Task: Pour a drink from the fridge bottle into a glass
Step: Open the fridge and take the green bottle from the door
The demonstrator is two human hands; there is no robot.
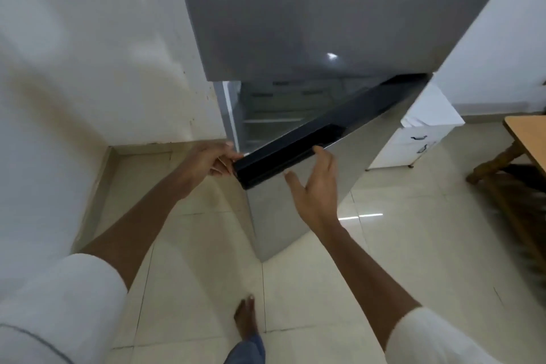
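A tall grey fridge point(310, 9) stands against the white wall. Its lower door point(295, 210) is swung partly out, and its black top edge point(325, 136) shows. My left hand point(212, 158) grips the near corner of that door's edge. My right hand point(317, 186) rests flat against the door's front with fingers spread, thumb on the black edge. Through the gap I see bare fridge shelves point(271, 120). No bottle or glass is in view.
A white wall point(88, 53) closes in on the left. A white cabinet point(413, 139) with dark handles stands to the right of the fridge. A wooden table point(529, 139) juts in at the far right. My bare foot point(246, 316) is on the tiled floor.
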